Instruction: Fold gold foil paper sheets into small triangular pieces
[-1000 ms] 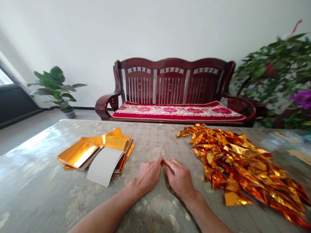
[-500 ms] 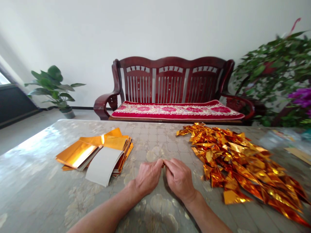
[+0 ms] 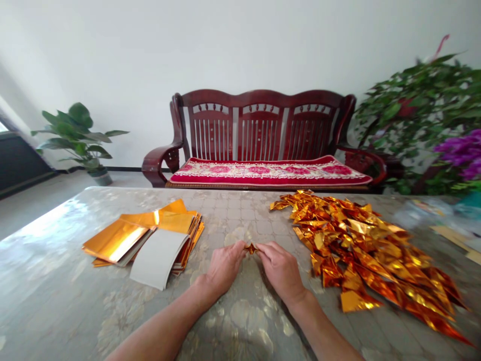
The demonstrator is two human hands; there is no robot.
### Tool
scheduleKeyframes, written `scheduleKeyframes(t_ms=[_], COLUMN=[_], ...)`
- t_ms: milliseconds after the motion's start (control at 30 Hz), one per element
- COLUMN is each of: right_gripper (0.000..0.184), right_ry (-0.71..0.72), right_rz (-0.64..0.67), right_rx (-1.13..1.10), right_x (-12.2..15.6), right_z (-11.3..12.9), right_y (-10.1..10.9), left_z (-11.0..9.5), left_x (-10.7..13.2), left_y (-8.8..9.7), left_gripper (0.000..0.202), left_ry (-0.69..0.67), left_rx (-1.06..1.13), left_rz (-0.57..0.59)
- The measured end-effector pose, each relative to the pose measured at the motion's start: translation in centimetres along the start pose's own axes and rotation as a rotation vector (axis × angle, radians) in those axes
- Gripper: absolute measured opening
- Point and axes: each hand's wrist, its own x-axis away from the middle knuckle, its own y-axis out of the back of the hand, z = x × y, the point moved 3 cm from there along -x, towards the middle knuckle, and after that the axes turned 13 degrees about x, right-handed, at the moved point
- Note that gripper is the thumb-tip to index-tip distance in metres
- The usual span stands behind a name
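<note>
Between my two hands, above the middle of the table, is a small piece of folded gold foil paper (image 3: 251, 248). My left hand (image 3: 226, 265) pinches its left end, and my right hand (image 3: 281, 268) pinches its right end. Only the middle of the piece shows; its ends are hidden by my fingers. To the left lies a stack of gold foil sheets (image 3: 120, 235), some with the grey-white back (image 3: 160, 258) facing up. On the right spreads a large heap of folded gold foil pieces (image 3: 349, 240).
A patterned cover lies over the table (image 3: 75, 301). Clear plastic bags (image 3: 423, 213) and a tan card piece (image 3: 451, 238) lie at the far right. Beyond the table stands a dark red wooden bench (image 3: 261, 125), with potted plants (image 3: 80, 133) at either side.
My hands have drawn slightly apart, and more of the folded foil paper shows between them. The view has shifted slightly; the stack and the heap look unchanged.
</note>
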Motion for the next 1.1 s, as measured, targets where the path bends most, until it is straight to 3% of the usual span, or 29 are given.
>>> scheduleKeyframes(t_ms=[300,667,867,1100], right_gripper=[0.019,0.024,0.028,0.024], right_ry=[-0.031,-0.075,-0.058,-0.095], right_rz=[0.128,0.073,-0.016,0.066], right_rx=[0.008,0.008,0.013,-0.114], right_x=[0.3,0.4,0.6,0.2], right_z=[0.8,2.1,2.9,1.8], right_y=[-0.6,-0.1,0.0,-0.4], left_z=[0.0,-0.7,-0.9,0.0], left_x=[0.2,0.3,1.0,0.4], left_y=[-0.3,-1.3,-1.6,-0.9], left_gripper=[0.025,0.023,0.02,0.022], left_ry=[-0.073,-0.1,-0.1,-0.091], left_rx=[0.005,-0.092,-0.088,0.038], left_rz=[-0.014,0.063,0.001,-0.029])
